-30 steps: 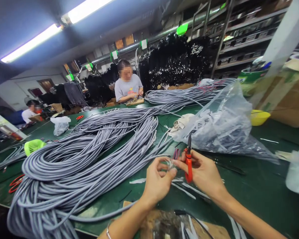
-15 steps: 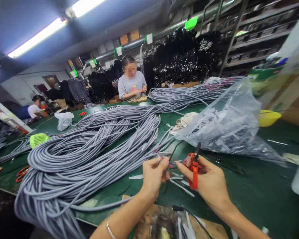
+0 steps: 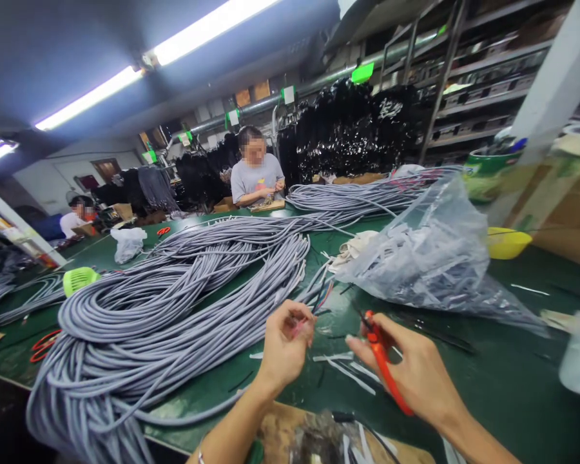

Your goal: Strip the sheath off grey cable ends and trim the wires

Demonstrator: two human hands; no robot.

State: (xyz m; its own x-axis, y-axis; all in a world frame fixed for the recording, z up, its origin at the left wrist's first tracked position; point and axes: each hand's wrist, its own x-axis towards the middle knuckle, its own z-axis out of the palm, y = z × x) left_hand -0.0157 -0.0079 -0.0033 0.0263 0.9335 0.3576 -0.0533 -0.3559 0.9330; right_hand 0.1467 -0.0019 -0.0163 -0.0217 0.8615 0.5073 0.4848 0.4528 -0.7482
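Observation:
My left hand (image 3: 286,345) is closed, its fingers curled on thin pinkish wires (image 3: 299,327) at the end of a grey cable. Just beyond the fingertips, a few loose coloured wires (image 3: 325,295) fan out from the cables. In my right hand (image 3: 410,361) are red-handled wire cutters (image 3: 385,368), their dark jaws pointing up and away, apart from the wires. A large bundle of grey cables (image 3: 193,316) lies coiled to the left of my hands. White sheath strips (image 3: 350,374) are scattered on the green table between and below my hands.
A clear plastic bag of grey scraps (image 3: 425,258) sits at the right, with a yellow scoop (image 3: 507,243) behind it. In front of me lies a worn board (image 3: 285,428). Red scissors (image 3: 44,346) are at the left. A co-worker (image 3: 256,171) sits across the table.
My hands have moved apart. The cutters have swung so their handles slant down to the right, and my left fingers have curled in more. The view has tilted slightly up.

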